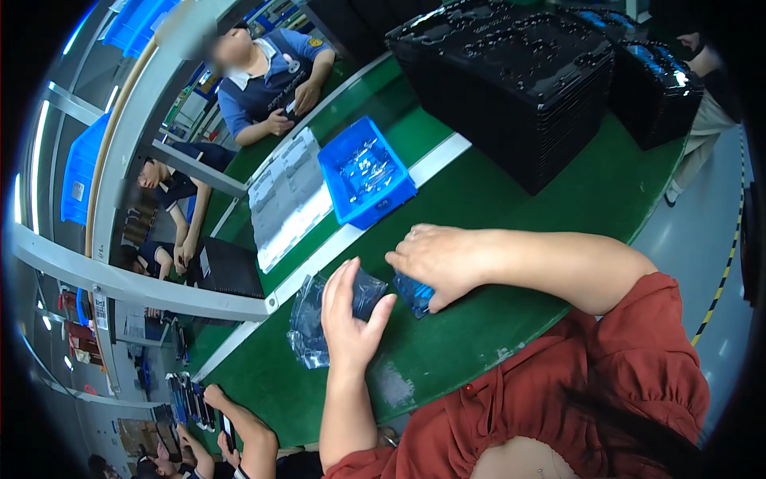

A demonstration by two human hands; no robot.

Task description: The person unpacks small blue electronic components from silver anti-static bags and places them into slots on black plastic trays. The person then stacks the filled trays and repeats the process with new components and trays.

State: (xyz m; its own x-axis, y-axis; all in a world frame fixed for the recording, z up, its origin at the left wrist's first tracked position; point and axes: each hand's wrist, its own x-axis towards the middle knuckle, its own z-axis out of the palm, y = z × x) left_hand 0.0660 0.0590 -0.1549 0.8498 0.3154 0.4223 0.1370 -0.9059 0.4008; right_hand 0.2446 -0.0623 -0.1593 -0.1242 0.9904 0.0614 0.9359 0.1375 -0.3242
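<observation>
My left hand (348,323) is raised with its fingers stretched and the thumb apart, holding nothing. It stands in front of a loose pile of clear plastic bags (307,327) with dark contents, lying on the green table. To its right, my right hand (441,262) bends over a small plastic packet (411,295) with blue and dark contents. Its fingers and thumb are around the packet's edges, and the palm hides part of it. Beyond both hands, a blue bin (369,214) contains several clear plastic packets.
Tall stacks of black plastic trays (511,104) stand at the far right. White foam-like trays (291,195) lie left of the bin. A metal frame (159,279) borders the green table (511,319) on the left. Other people sit across and to the left; another stands far right.
</observation>
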